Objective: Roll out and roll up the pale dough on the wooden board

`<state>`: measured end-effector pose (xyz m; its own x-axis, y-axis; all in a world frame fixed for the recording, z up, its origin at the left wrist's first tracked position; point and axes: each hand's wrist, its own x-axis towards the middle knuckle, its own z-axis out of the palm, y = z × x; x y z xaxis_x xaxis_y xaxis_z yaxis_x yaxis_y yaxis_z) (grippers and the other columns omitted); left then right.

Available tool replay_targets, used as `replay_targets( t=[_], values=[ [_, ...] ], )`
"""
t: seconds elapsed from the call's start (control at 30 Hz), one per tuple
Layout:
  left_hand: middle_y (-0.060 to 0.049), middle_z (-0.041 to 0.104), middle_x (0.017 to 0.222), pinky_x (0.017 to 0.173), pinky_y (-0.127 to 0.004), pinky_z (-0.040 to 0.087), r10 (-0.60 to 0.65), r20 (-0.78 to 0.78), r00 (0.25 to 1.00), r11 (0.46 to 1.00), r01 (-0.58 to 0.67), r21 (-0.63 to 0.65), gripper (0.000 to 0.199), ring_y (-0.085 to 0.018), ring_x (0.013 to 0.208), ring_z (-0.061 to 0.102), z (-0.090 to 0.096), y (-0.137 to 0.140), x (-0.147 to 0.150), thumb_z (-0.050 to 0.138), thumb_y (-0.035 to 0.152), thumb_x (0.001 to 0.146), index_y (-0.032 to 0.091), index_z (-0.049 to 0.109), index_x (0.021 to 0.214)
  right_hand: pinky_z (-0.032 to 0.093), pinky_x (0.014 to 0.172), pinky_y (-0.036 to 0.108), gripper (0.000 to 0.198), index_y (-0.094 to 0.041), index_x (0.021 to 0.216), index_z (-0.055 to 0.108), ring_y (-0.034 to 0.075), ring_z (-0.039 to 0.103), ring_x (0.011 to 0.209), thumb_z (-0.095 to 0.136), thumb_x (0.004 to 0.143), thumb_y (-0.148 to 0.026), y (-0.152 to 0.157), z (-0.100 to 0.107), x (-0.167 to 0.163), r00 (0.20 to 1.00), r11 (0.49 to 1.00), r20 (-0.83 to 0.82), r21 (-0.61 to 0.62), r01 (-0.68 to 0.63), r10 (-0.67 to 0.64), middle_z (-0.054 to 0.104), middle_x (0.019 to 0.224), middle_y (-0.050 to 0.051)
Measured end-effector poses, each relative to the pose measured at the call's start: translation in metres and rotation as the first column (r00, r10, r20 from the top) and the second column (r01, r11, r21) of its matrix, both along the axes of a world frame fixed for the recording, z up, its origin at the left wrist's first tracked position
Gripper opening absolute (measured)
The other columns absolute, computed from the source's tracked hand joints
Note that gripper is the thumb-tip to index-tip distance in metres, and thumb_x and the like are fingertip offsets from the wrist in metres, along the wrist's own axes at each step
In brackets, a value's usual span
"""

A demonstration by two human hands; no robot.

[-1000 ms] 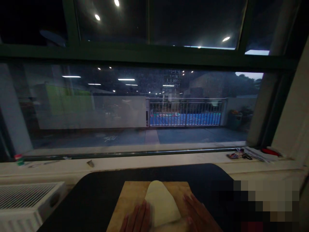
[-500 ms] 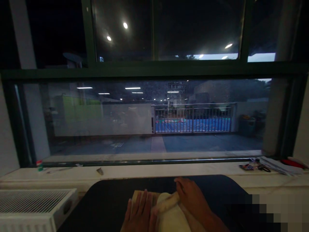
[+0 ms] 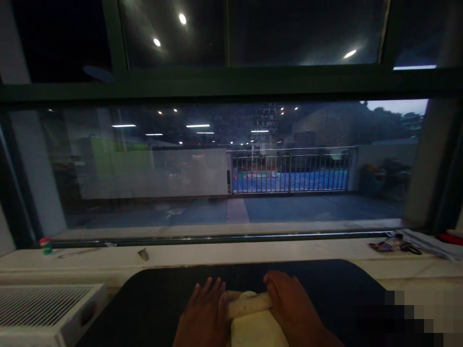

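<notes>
A pale wooden rolling pin lies across a flat, cream-coloured piece of dough at the bottom of the view. My left hand rests over the pin's left end, its fingers stretched forward and slightly apart. The pin's right end disappears under my right hand, whose fingers curl around it. Both ends of the pin are hidden by my hands. Behind the pin a narrow strip of a brown board or sheet shows. All of this is on a black table; the dough's near part runs out of the frame.
Beyond the table runs a pale window sill below a large window. On it are a small red-and-green container, a small greyish piece, and papers beside dark scissors. A white radiator stands left of the table.
The rolling pin has become more level across the dough. My left hand has shifted slightly left, and its fingers cover less of the board. The camera view has tilted down slightly.
</notes>
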<state>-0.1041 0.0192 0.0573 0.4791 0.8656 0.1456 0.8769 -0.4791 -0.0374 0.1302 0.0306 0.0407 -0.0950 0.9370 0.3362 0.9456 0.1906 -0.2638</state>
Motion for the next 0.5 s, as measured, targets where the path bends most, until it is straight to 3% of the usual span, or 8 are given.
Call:
replay_targets(
  t=[0.23,0.37,0.5],
  values=[
    [-0.008,0.056,0.136,0.105,-0.052,0.044,-0.044,-0.004,0.999,0.985,0.044,0.164,0.04,-0.03,0.128,0.049,-0.016,0.002,-0.004,0.041,0.028,0.094,0.02,0.062,0.127,0.041,0.084,0.035,0.033,-0.022,0.105,0.068,0.025,0.064,0.096,0.04,0.089,-0.011,-0.002,0.001,0.0,0.995,0.999,0.087,-0.02,-0.045,0.047,0.071,0.105,0.009],
    [-0.005,0.059,0.134,0.102,-0.05,0.048,-0.057,0.059,0.997,0.96,0.039,0.278,0.04,-0.029,0.126,0.051,-0.027,0.005,-0.007,0.037,0.031,0.097,0.022,0.061,0.127,0.042,0.083,0.036,0.036,-0.022,0.106,0.067,0.024,0.065,0.094,0.036,0.092,-0.013,-0.014,0.006,-0.001,0.995,1.0,0.1,-0.003,-0.01,0.01,0.071,0.105,0.01],
    [-0.004,0.061,0.132,0.103,-0.045,0.048,-0.085,0.109,0.99,0.954,0.049,0.295,0.04,-0.026,0.125,0.053,-0.028,0.006,-0.008,0.036,0.03,0.098,0.023,0.062,0.127,0.043,0.087,0.037,0.036,-0.021,0.111,0.066,0.025,0.065,0.098,0.036,0.092,-0.013,-0.027,0.008,-0.001,0.994,1.0,0.11,0.004,-0.026,0.026,0.071,0.108,0.01]
  ],
)
